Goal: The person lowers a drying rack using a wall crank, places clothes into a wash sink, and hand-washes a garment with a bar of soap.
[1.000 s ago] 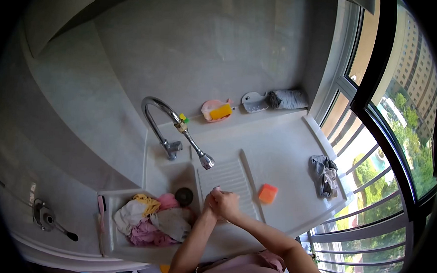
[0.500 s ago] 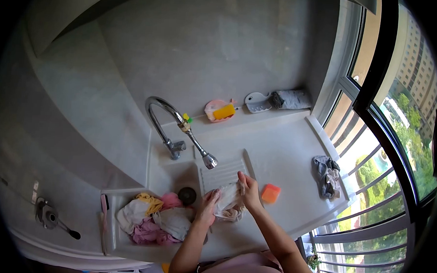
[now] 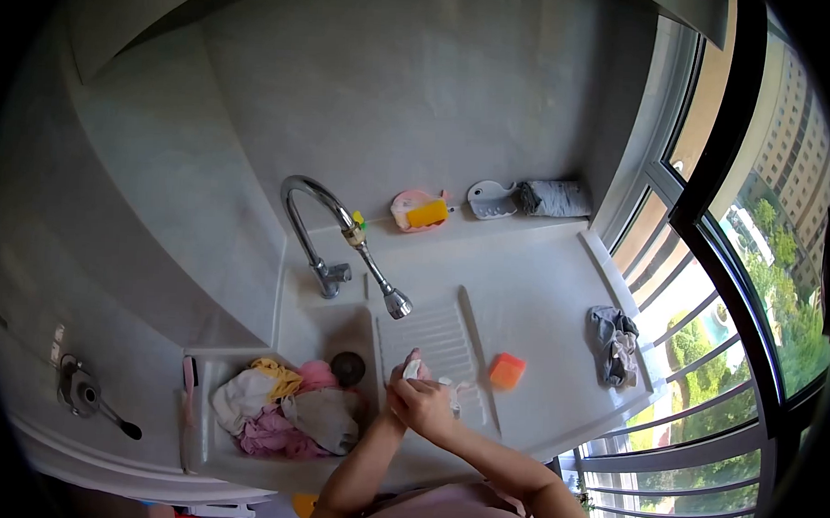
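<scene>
Over the lower part of the ribbed washboard (image 3: 435, 327), my left hand (image 3: 398, 388) and my right hand (image 3: 427, 406) are pressed together around a white cloth (image 3: 413, 369). Parts of the cloth stick out above the fingers and to the right; the rest is hidden in the hands. Left of them, a pile of wet clothes (image 3: 269, 415) in white, yellow, pink and grey lies in the sink basin. An orange-pink soap block (image 3: 507, 370) rests on the counter to the right.
A chrome faucet (image 3: 358, 238) arches over the sink. Behind it stand a pink dish with a yellow bar (image 3: 427, 213), a whale-shaped dish (image 3: 492, 199) and a folded grey cloth (image 3: 555, 198). Grey garments (image 3: 614, 346) lie at the right edge. A pink brush (image 3: 189, 390) lies on the left rim.
Half a second ago my hands were apart, with the white cloth spread between them. Now they have come together and the cloth is bunched up between them.
</scene>
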A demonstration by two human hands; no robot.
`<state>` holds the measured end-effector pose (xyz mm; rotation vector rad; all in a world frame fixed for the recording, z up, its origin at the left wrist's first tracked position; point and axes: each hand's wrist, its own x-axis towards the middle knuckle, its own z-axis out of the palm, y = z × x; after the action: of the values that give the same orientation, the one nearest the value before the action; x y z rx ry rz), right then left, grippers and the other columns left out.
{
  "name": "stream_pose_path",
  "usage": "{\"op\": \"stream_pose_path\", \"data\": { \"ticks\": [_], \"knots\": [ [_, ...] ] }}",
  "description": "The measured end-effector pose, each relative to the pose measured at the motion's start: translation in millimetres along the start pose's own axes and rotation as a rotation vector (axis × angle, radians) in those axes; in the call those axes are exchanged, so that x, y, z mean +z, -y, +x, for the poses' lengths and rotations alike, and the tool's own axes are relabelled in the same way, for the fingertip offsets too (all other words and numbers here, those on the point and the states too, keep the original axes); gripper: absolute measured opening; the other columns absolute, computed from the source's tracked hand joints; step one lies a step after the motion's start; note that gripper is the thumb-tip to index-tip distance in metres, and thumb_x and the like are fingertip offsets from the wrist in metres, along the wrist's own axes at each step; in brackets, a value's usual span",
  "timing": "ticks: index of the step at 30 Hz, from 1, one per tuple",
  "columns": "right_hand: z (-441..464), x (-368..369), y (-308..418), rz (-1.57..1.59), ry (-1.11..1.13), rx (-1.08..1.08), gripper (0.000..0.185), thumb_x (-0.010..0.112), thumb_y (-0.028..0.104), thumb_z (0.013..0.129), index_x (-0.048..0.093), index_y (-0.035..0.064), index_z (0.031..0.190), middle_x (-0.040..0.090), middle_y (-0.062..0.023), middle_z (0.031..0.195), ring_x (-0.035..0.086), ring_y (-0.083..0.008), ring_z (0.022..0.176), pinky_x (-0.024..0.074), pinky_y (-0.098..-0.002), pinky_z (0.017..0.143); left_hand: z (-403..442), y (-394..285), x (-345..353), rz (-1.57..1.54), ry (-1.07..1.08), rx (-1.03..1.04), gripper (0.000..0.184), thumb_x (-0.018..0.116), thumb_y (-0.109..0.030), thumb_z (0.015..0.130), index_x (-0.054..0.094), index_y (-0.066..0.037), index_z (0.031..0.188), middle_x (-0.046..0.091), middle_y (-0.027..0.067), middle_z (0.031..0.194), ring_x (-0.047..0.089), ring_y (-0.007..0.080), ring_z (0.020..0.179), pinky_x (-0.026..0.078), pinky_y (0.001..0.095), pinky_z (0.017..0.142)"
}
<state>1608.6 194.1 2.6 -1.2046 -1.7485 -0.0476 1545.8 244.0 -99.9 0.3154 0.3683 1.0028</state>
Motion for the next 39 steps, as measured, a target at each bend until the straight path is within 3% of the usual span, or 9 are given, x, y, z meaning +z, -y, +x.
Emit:
{"op": "stream_pose_path", "data": {
  "ticks": [2,5,10,15,26,28,33,37,39],
  "knots": [
    [3,0,-6,-0.007,0.029,-0.081,0.025,0.062,0.019,0.080,0.049,0.0071,0.063,0.055,-0.0089,0.056,0.056,-0.0279,0.048,0.0424,-0.0374,0.043,-15,40,69,-1.047,0.034,0.594,0.031,0.044,-0.040,0.094,0.050,-0.013,0.080,0.038,-0.0040,0.064,0.040,0.0110,0.054,0.036,0.0331,0.049],
    [21,3,-54,-0.078,0.011,0.344,0.022,0.062,0.016,0.080,0.051,0.0062,0.064,0.054,-0.0098,0.055,0.055,-0.0286,0.048,0.0422,-0.0383,0.044,-17,-19,76,0.464,-0.458,-0.069,0.034,0.045,-0.042,0.093,0.050,-0.010,0.081,0.045,-0.0022,0.066,0.048,0.0122,0.058,0.041,0.0325,0.051],
    [1,-2,1,0.022,0.100,-0.120,0.019,0.065,0.015,0.075,0.051,0.0086,0.063,0.054,-0.0049,0.056,0.057,-0.0241,0.049,0.0447,-0.0365,0.045,-2,-14,-1,-0.298,0.202,-0.258,0.032,0.044,-0.039,0.094,0.048,-0.015,0.073,0.048,-0.0016,0.068,0.048,0.0123,0.060,0.040,0.0285,0.054],
    [19,-4,-35,-0.009,0.016,0.294,0.020,0.062,0.016,0.078,0.051,0.0058,0.065,0.056,-0.0097,0.057,0.056,-0.0296,0.050,0.0439,-0.0391,0.045,-25,-26,102,0.431,-0.526,-0.084,0.028,0.047,-0.033,0.093,0.045,-0.014,0.074,0.039,-0.0025,0.068,0.039,0.0109,0.058,0.034,0.0284,0.054],
    [10,2,-32,-0.042,-0.018,0.319,0.016,0.063,0.015,0.075,0.052,0.0051,0.067,0.057,-0.0123,0.059,0.056,-0.0312,0.050,0.0445,-0.0399,0.046,-10,-18,49,0.289,-0.367,-0.117,0.031,0.038,-0.036,0.095,0.055,-0.010,0.093,0.058,0.0034,0.086,0.057,0.0163,0.079,0.047,0.0306,0.065],
    [-4,0,-11,0.024,0.113,0.066,0.018,0.065,0.014,0.072,0.051,0.0064,0.066,0.056,-0.0112,0.057,0.056,-0.0291,0.048,0.0441,-0.0401,0.044,8,-15,-23,-0.011,0.270,-0.102,0.032,0.044,-0.041,0.093,0.052,-0.014,0.077,0.056,0.0025,0.077,0.052,0.0134,0.073,0.041,0.0263,0.063],
    [14,3,-52,0.012,0.011,0.354,0.017,0.064,0.015,0.074,0.051,0.0061,0.067,0.056,-0.0116,0.058,0.056,-0.0314,0.050,0.0445,-0.0400,0.046,-16,-22,102,0.405,-0.551,-0.031,0.044,0.043,-0.046,0.093,0.045,-0.017,0.061,0.047,-0.0025,0.059,0.050,0.0125,0.062,0.037,0.0271,0.055],
    [-6,2,-13,0.128,0.096,0.050,0.016,0.064,0.015,0.072,0.051,0.0059,0.066,0.056,-0.0109,0.058,0.056,-0.0312,0.050,0.0450,-0.0393,0.047,11,-19,-14,0.134,0.117,-0.077,0.041,0.043,-0.044,0.094,0.048,-0.011,0.069,0.043,-0.0021,0.060,0.043,0.0113,0.051,0.037,0.0281,0.048],
    [-6,2,-21,0.118,0.094,0.045,0.018,0.065,0.016,0.071,0.051,0.0056,0.066,0.055,-0.0107,0.058,0.055,-0.0315,0.050,0.0448,-0.0399,0.047,11,-24,14,0.141,-0.186,-0.145,0.039,0.044,-0.044,0.094,0.050,-0.011,0.073,0.044,-0.0023,0.060,0.044,0.0107,0.051,0.038,0.0275,0.048]
  ]
}}
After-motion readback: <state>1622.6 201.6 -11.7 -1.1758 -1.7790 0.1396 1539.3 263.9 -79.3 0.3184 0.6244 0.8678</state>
